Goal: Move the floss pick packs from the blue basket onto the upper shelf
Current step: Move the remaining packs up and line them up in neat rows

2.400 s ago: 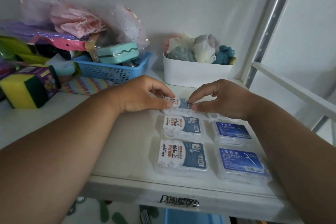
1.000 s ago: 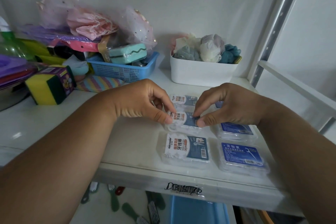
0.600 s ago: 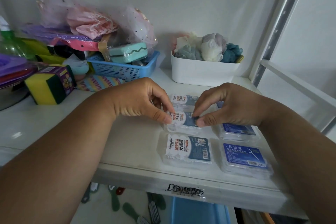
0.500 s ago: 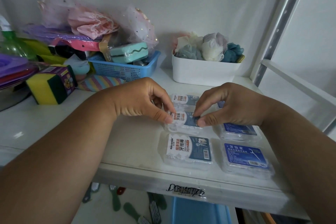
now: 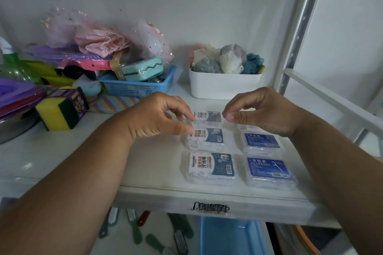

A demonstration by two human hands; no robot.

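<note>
Several clear floss pick packs lie in two columns on the white upper shelf [image 5: 153, 174]. The left column has a back pack [image 5: 209, 117], a middle pack [image 5: 208, 137] and a front pack [image 5: 211, 166]. The right column shows two blue-labelled packs [image 5: 261, 141] [image 5: 268, 170]. My left hand [image 5: 157, 116] hovers at the middle pack's left edge, fingers loosely curled, holding nothing. My right hand [image 5: 261, 109] is raised above the right column, thumb and fingertips close together and empty. A blue basket [image 5: 230, 236] sits below the shelf.
At the back stand a blue perforated basket [image 5: 141, 88] of sponges and bags and a white bin [image 5: 223, 89] of bath puffs. A yellow-green sponge [image 5: 60, 112] lies left. A metal upright [image 5: 298, 27] bounds the right side. Brushes [image 5: 134, 225] lie below.
Both hands pinched the back pack, then the middle pack of the left column. They have now let go and lifted slightly up and apart.
</note>
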